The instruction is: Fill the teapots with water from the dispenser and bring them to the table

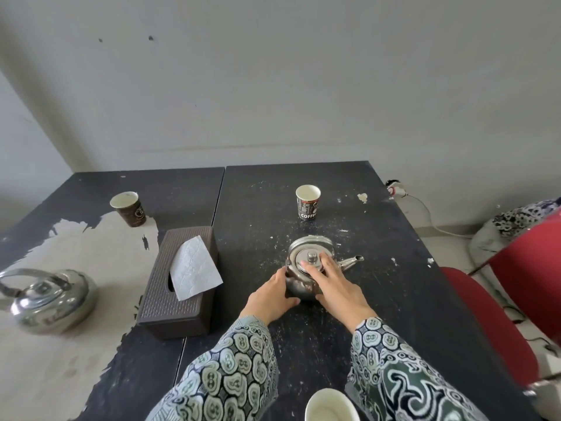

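Your left hand (271, 291) cupped the small teapot (309, 268) at its side; your right hand (337, 282) lay fingers-flat on its lid (308, 259). Second teapot (50, 300) stood far left on the table (379, 253).

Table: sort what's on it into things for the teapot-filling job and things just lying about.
Job: small teapot held between left hand and right hand; large teapot at the left edge.

Lying about: tissue box, brown cup, coffee cup, white cup, red chair.
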Tool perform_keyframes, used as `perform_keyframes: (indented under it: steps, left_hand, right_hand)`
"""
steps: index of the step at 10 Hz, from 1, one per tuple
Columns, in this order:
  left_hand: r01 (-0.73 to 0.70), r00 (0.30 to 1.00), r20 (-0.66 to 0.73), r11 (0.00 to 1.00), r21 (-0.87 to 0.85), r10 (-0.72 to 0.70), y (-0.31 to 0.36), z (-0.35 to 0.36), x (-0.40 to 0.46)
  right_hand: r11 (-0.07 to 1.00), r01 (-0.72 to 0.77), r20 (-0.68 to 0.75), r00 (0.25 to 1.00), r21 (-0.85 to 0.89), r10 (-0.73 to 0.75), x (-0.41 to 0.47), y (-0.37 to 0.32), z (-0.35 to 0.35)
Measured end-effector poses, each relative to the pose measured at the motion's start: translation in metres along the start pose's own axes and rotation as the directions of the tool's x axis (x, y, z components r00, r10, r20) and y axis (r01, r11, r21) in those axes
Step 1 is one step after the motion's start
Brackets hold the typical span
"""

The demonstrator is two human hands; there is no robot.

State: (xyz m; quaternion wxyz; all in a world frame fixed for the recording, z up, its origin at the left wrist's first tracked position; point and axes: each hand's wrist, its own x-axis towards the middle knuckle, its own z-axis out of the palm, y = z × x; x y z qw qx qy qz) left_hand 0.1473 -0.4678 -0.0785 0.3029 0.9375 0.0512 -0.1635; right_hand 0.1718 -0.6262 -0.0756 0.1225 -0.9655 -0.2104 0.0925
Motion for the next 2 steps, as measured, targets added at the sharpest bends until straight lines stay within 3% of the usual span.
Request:
perform_keyframes:
  steps: [1, 2]
  left_hand:
    - [0.009, 1.0, -0.011, 0.999, 0.046, -0.009, 0.0, -0.017, -0.017]
    - [0.008, 0.994, -0.113, 0.992, 0.123, 0.006, -0.001, -0.047, -0.041]
  right_hand:
    - [1.0, -0.023, 0.001, 1.0, 0.021, 0.023, -0.007, -0.01, -0.013]
    - [0.999, -0.02, -0.064, 0.998, -0.033, 0.018, -0.014, -0.032, -0.04]
